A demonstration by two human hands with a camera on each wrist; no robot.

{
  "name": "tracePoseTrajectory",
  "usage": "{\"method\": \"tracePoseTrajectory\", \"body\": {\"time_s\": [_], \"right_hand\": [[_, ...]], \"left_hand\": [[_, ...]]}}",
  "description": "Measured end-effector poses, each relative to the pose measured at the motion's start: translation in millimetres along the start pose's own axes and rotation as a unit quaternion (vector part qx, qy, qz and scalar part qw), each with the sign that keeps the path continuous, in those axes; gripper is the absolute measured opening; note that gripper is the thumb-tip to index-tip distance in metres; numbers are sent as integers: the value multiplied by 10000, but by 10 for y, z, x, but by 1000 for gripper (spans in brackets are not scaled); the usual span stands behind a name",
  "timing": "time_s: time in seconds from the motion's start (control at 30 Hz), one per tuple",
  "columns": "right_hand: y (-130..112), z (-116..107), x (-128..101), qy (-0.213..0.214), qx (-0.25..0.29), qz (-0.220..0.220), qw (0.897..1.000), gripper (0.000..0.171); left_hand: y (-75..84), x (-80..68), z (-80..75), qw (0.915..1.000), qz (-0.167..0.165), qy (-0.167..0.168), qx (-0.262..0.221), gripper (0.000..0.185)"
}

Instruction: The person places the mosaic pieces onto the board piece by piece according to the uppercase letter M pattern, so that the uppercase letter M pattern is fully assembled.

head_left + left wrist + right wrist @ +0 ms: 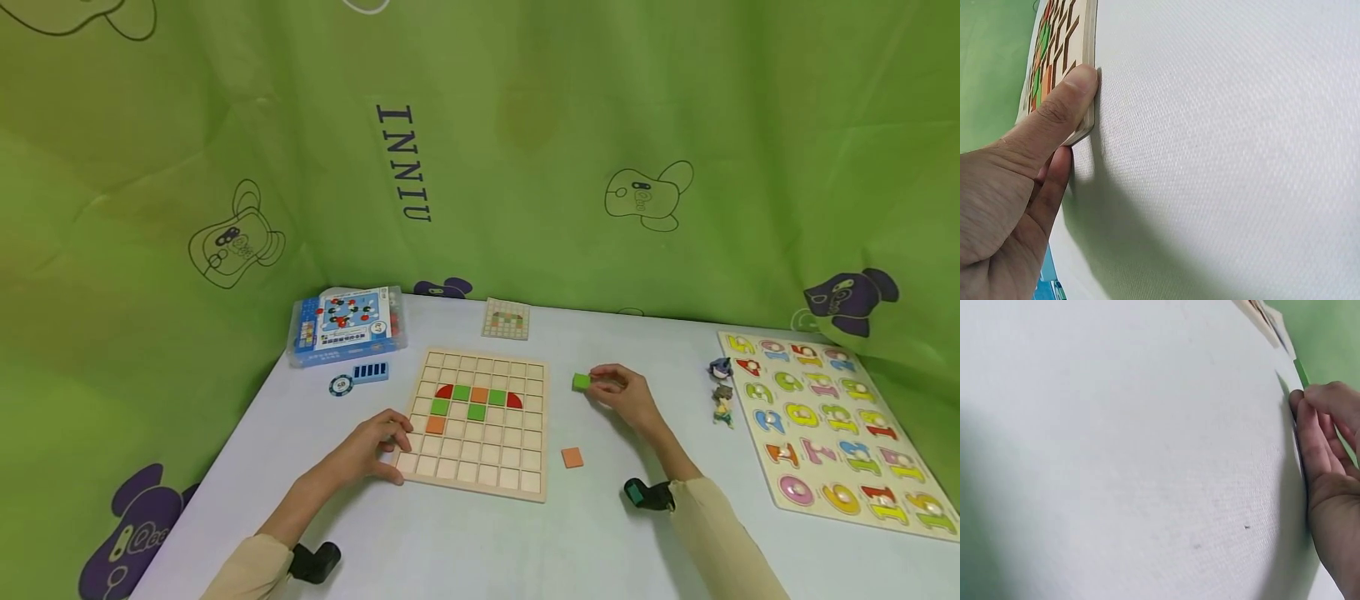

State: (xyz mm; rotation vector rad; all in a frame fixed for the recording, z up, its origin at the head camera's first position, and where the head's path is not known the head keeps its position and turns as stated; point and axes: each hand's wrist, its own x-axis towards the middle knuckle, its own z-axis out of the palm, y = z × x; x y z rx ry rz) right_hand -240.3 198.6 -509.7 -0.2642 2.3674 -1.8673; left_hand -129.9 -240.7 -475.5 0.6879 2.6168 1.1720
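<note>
Holding a green square tile (581, 382) in the fingertips of the right hand (625, 393), low over the table (465, 542), just right of the wooden grid board (476, 425) and level with its upper rows. Grip is a narrow pinch; the right wrist view shows only a sliver of the green tile (1300, 372) past the fingers (1310, 425).

Left hand (375, 450) steadies the board at its near left corner: fingers curled onto the left edge, thumb (1054, 119) pressed flat against the board's side edge (1089, 62).

On the board: red quarter-round pieces at both ends of a short row, with green and orange tiles between them, more green below, and one orange tile (436, 425) lowest at left.

Spare orange tile (572, 457) on the table, just right of the board's near right corner.

Pattern card (506, 319) lies just behind the board. Blue box (347, 325) behind the board's left corner, with a round chip (341, 385) and a small blue piece (371, 372) between them. Number puzzle (832, 425) far right of the board, two small figures (722, 392) at its left edge.
</note>
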Motion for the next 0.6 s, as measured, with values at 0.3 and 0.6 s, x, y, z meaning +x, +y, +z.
{"method": "tracePoseTrajectory", "body": {"time_s": [0.3, 0.6], "right_hand": [[-78, 80, -81, -131, 450, 147, 9988, 40], [-111, 184, -164, -79, 623, -59, 9980, 38]], "left_hand": [[-15, 0, -4, 10000, 59, 15, 15, 33], [-19, 10, -5, 10000, 16, -28, -38, 34]]}}
